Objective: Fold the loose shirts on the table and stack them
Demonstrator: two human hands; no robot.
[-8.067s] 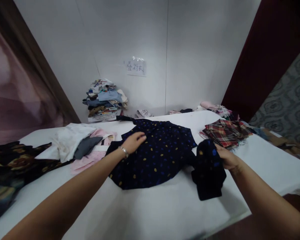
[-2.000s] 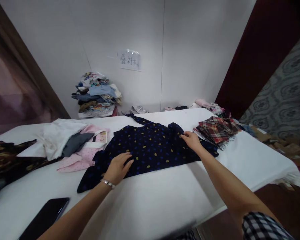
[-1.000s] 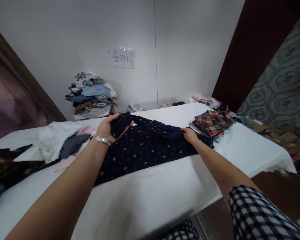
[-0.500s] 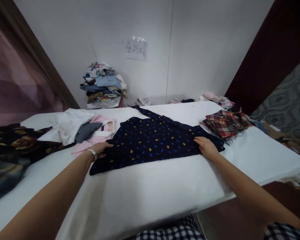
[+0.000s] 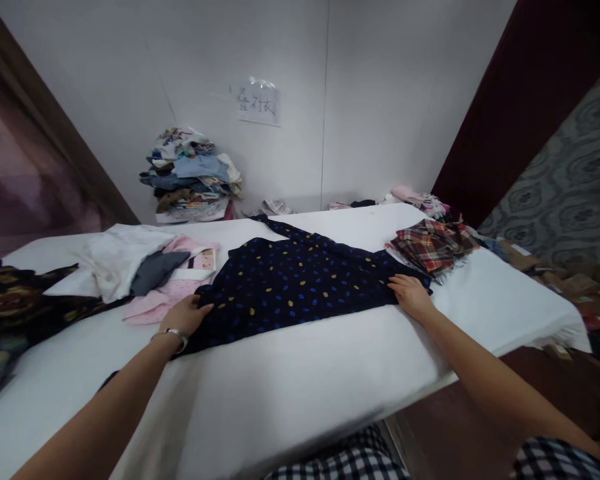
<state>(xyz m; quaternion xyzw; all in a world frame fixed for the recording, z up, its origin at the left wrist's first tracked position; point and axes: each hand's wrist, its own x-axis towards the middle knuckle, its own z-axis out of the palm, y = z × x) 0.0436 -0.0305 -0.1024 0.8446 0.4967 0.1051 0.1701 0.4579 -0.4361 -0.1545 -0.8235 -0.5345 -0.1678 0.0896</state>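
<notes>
A dark navy shirt [image 5: 290,277] with blue and yellow leaf-like spots lies spread on the white-covered table [image 5: 300,367]. One of its sleeves [image 5: 290,230] stretches toward the back edge. At the shirt's left edge, my left hand [image 5: 186,317], with a silver bracelet at the wrist, has thumb and fingers closed on the cloth. A small dark bit of fabric [image 5: 109,380] pokes out behind my left forearm; the forearm hides how it joins. My right hand [image 5: 409,293] rests on the shirt's right part, fingers stretched over the cloth.
Left of the shirt lie pink [image 5: 153,308], grey [image 5: 157,272] and white garments [image 5: 115,260], beside a dark floral cloth [image 5: 10,300]. A tall clothes pile [image 5: 193,177] stands against the wall. A red plaid garment [image 5: 433,247] lies at right.
My left hand has shifted left and slightly nearer to me, and a dark bit of fabric now shows past my left forearm. My right hand stays on the shirt. The view has turned slightly right.
</notes>
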